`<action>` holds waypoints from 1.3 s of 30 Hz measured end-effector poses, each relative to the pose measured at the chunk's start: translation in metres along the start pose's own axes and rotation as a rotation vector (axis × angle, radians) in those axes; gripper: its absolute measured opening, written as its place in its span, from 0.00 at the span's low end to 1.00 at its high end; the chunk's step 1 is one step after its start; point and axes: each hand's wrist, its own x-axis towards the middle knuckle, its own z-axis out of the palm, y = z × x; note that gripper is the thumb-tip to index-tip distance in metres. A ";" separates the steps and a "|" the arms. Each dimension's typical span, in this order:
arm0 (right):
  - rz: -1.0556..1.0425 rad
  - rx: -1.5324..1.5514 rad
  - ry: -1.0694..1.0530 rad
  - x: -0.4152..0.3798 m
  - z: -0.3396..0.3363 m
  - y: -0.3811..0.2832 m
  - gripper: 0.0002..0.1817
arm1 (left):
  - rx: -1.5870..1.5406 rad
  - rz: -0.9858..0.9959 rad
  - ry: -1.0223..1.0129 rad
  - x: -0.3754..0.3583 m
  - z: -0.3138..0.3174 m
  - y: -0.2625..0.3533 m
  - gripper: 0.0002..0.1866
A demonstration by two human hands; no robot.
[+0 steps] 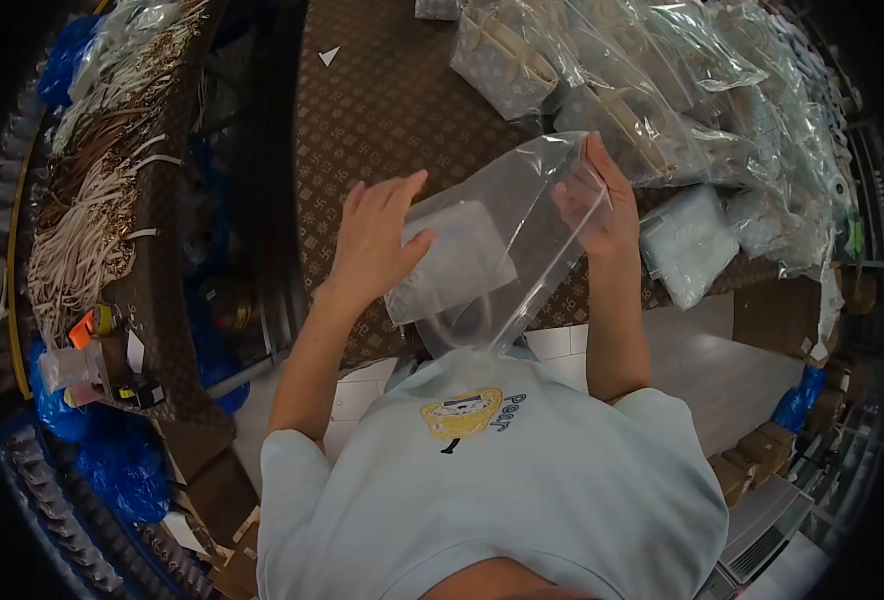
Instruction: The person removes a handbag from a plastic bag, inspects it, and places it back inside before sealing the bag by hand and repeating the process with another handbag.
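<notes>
A large clear plastic bag (537,180) is stretched above the table edge in front of my shirt. Inside it shows a pale, squarish handbag (462,252) with a looped handle hanging towards me. My right hand (604,205) grips the plastic bag at its right edge, the fingertips up at its top corner. At the opposite side, my left hand (374,238) is open with fingers spread, its thumb close to the plastic over the handbag.
Plastic-wrapped handbags (652,110) are heaped on the patterned brown table (382,110) at the back right. A flat wrapped packet (690,245) lies nearer. At left, strap bundles (87,225) cover another table, with a tape dispenser (90,325) at its near end. Blue plastic bags (127,470) sit below.
</notes>
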 end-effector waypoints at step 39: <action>0.522 -0.663 0.411 -0.071 -0.097 0.101 0.15 | -0.039 0.050 0.089 0.051 0.109 -0.025 0.23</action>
